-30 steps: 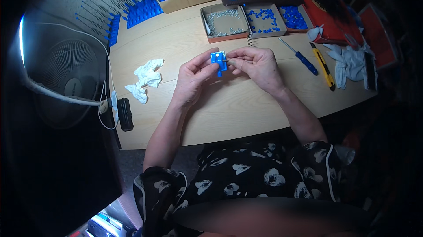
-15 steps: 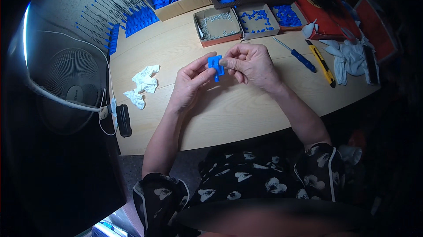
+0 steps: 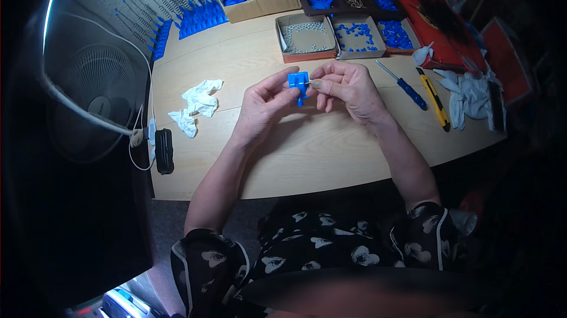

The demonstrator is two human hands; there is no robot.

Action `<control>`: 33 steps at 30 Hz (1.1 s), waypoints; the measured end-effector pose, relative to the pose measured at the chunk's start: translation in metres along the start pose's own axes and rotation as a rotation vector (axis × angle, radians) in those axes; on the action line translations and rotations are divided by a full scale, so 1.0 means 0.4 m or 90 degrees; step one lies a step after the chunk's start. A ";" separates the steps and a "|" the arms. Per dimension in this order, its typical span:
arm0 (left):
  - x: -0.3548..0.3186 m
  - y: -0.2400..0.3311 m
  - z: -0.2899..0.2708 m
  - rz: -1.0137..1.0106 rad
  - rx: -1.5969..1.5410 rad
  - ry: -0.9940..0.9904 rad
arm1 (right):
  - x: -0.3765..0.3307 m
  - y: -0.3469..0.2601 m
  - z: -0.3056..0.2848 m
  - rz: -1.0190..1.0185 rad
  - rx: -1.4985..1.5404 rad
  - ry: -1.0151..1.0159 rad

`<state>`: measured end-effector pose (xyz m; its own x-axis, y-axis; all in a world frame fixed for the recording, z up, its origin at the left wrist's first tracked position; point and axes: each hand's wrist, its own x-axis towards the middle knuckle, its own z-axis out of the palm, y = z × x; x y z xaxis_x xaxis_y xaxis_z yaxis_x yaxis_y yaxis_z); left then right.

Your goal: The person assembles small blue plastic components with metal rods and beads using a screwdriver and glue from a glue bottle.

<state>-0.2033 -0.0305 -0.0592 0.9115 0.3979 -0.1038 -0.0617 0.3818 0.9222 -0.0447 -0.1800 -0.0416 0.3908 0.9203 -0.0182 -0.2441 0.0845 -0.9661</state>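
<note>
Over the middle of the table, my left hand point(image 3: 265, 102) pinches a small blue plastic piece point(image 3: 298, 78) between thumb and fingers. The piece is squarish, with a narrow blue stub pointing down toward me. From the right, my right hand point(image 3: 349, 89) is closed in a pinch, its thumb and forefinger on a thin, pale, pin-like part point(image 3: 309, 83). That part meets the right side of the blue piece; whether it sits inside or only touches cannot be made out. The lower fingers of my right hand are curled.
Beyond my hands stand a carton of blue pieces point(image 3: 258, 7), a tray of small metal beads point(image 3: 285, 52) and a tray of blue bits point(image 3: 360, 54). A screwdriver point(image 3: 411, 93), a yellow cutter point(image 3: 433, 98) and white gloves point(image 3: 469, 99) lie right; crumpled white cloth point(image 3: 202, 100) lies left.
The whole view has shifted slightly. The blue piece has turned a little in my left hand, and the thin pale part now shows between it and my right fingertips.
</note>
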 end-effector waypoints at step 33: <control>-0.005 -0.019 -0.007 -0.010 0.046 0.059 | 0.031 0.108 0.008 -0.095 0.077 0.087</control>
<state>-0.2058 -0.0318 -0.0669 0.8701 0.4696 -0.1494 -0.0155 0.3292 0.9441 -0.0533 -0.1636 -0.0826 0.5447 0.8348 0.0799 -0.2756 0.2682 -0.9231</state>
